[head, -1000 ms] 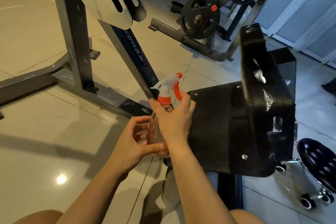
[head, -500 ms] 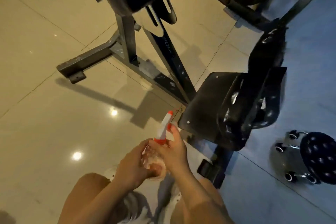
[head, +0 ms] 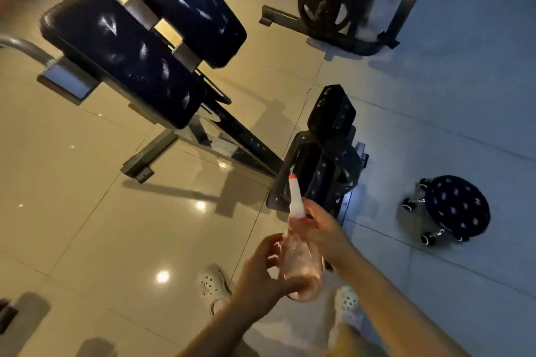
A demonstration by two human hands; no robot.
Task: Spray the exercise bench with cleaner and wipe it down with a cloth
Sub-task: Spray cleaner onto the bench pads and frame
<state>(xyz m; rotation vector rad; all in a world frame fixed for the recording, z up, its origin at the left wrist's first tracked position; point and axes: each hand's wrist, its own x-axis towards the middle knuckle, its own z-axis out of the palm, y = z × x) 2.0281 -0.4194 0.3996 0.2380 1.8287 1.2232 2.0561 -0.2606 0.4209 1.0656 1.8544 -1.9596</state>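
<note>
Spray bottle (head: pixel 300 262): clear, pinkish body with a white head and an orange nozzle tip, held upright in front of the person, above the floor and near the lower end of the bench.
Right hand (head: pixel 324 230): wrapped round the bottle's neck just under the white head; its fingers curl on the far side, and whether one rests on the trigger is hard to tell through the blur.
Left hand (head: pixel 265 268): cupped against the lower body of the bottle, thumb and fingers bent round its side and base.
Exercise bench (head: pixel 322 159): a black padded machine on a grey steel frame, standing on the floor beyond the hands; its small seat pads lie just past the bottle's nozzle.
Upper pads (head: pixel 124 55): two large black cushions side by side at the high end of the frame, both showing pale streaks on their surface.
Floor (head: pixel 87 211): glossy pale tiles with bright spots of reflected light.
Stool (head: pixel 455 209): round, dark, patterned seat on castors, well apart to the right of the bench.
Weight plate (head: pixel 324 6): black disc on a rack at the far side.
Shoes (head: pixel 211 284): white perforated clogs below the hands.
</note>
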